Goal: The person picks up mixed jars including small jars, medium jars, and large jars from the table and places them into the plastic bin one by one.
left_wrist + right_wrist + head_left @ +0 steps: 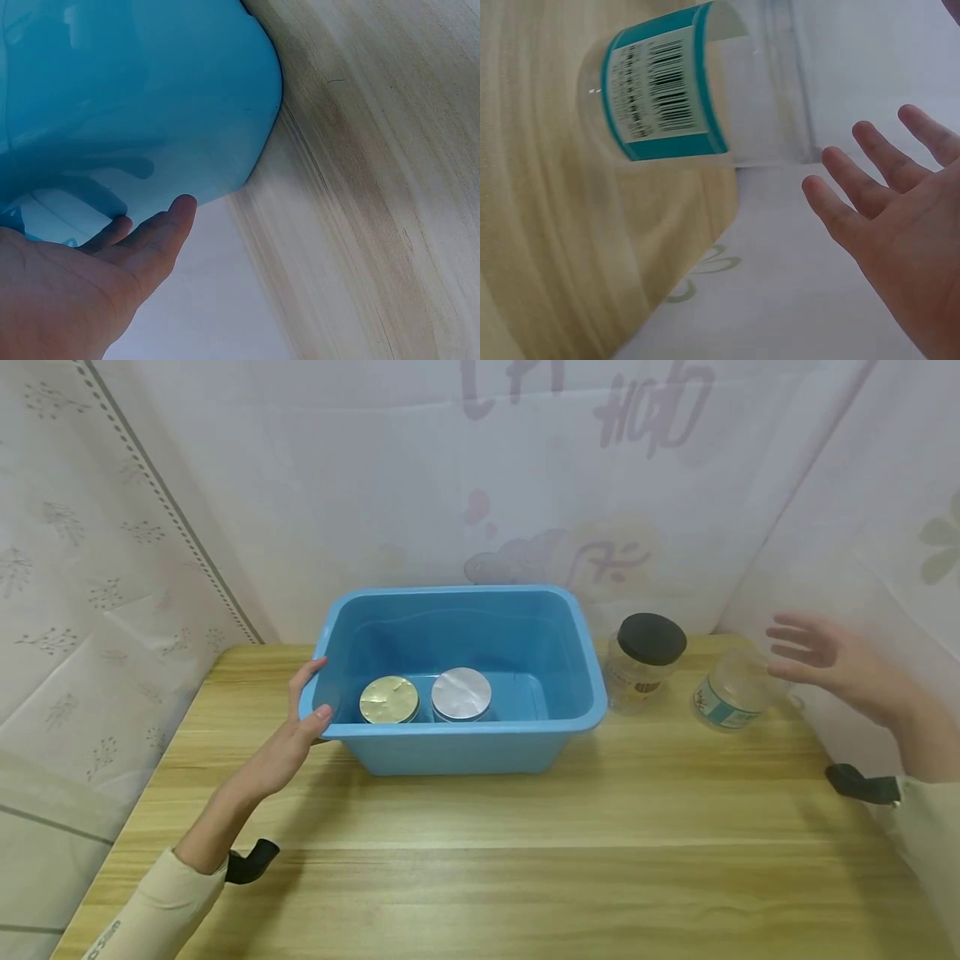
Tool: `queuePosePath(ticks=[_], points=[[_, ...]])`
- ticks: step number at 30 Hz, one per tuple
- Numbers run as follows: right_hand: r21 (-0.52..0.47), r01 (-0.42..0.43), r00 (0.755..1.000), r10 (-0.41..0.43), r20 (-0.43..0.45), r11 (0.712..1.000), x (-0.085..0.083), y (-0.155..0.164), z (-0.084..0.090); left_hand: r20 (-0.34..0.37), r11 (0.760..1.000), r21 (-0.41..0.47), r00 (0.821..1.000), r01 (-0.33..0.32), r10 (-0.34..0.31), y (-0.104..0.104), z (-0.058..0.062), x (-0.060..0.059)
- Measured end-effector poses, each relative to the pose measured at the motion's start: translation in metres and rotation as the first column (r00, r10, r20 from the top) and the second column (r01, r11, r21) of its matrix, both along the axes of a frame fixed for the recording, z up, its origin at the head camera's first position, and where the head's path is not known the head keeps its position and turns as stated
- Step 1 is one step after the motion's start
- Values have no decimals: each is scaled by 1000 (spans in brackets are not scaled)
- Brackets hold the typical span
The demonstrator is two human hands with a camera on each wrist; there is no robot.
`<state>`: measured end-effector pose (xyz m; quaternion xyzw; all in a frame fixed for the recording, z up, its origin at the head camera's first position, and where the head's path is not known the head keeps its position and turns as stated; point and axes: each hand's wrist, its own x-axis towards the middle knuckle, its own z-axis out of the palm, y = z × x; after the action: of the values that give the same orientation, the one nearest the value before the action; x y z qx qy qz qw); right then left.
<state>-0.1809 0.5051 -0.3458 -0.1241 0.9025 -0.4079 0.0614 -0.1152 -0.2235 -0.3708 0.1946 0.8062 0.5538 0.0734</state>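
One bin (457,752), left hand (281,756) gripping its rim at 8 o'clock. Right hand (840,660), fingers apart, just beside labelled jar (724,702) at bin's 3 o'clock. Gold tin (388,699), silver tin (461,694) inside bin.

Cream sleeves (161,902), dark lettering (102,941) on the left, black cuff pieces (251,862)

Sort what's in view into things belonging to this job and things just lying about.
Belong, as far as I can judge:
blue bin, touched by the left hand
teal-labelled clear jar, near the right hand
gold-topped container and silver-topped container, inside the bin

Apparently just lying about:
black-lidded jar, which neither hand touches
printed cloth, hanging behind
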Motion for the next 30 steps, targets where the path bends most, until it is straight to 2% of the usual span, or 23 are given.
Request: queuePosePath(ticks=[8,19,30], points=[[-31,28,999,-27,30,999,6,10,-20,3,1000,-1,1000,5,-5,-1,-1,-1],[-30,81,995,-79,64,996,14,11,-40,-6,1000,10,1000,6,-6,-2,-2,-1],[-15,115,990,-113,80,993,20,14,-48,-6,1000,18,1000,11,-11,-1,-3,-2]])
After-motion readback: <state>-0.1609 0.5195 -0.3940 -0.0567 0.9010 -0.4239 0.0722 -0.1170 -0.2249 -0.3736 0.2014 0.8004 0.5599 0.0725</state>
